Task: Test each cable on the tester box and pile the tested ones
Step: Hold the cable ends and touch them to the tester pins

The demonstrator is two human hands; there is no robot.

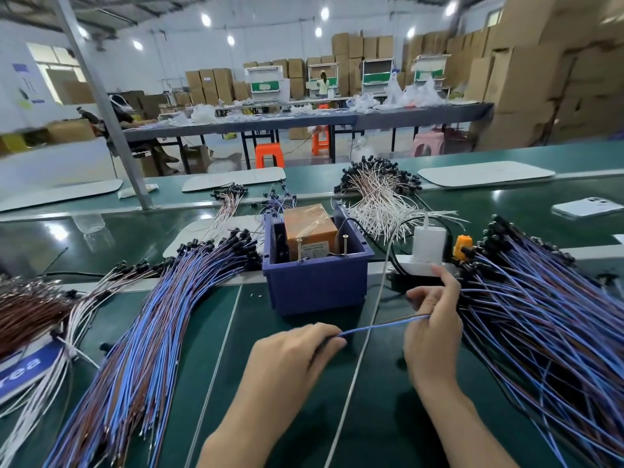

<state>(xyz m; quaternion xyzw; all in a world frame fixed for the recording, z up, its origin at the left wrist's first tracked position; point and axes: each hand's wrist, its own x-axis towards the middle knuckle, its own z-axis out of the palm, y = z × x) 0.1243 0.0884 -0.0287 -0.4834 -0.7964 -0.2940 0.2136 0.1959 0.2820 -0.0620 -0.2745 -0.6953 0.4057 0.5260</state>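
Well, left hand [293, 352] and right hand [434, 324] both pinch one blue cable [381, 325] in their fingers [420, 293], just short of the tester box [317, 285]. It looks untested as yet, I'd say, and the left pile [145, 325] and right pile [540, 315] are both thick.

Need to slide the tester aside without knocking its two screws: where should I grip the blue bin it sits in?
I'd grip the blue bin low on its left and right walls, coming from the near side. The two screws stand upright at the front rim, and black wires leave over the right rear, so avoid the rims.
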